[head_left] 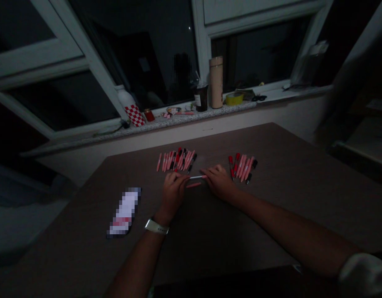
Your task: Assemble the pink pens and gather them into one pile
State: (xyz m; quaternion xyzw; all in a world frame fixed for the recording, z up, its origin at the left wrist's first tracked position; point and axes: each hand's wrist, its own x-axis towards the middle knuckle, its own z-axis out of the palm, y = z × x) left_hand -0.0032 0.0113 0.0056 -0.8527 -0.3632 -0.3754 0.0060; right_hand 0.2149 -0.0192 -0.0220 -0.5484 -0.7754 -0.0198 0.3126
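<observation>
My left hand (173, 191) and my right hand (220, 183) pinch the two ends of one pen (196, 177), held level just above the table. Its middle shows pale, and pink shows at the right end. Just below it a slim pink piece (193, 185), a pen or a cap, lies on the table. Beyond my left hand is a row of pink, red and black pens (168, 160). A smaller group of pink, red and black pens (243, 167) rests beyond my right hand.
A phone-like slab (125, 211), pixelated, lies on the brown table (271, 231) to the left. On the windowsill (175, 120) stand a checkered bottle (134, 114), a small jar (149, 115), a dark cup (201, 98), a tall flask (216, 82) and yellow tape (234, 99).
</observation>
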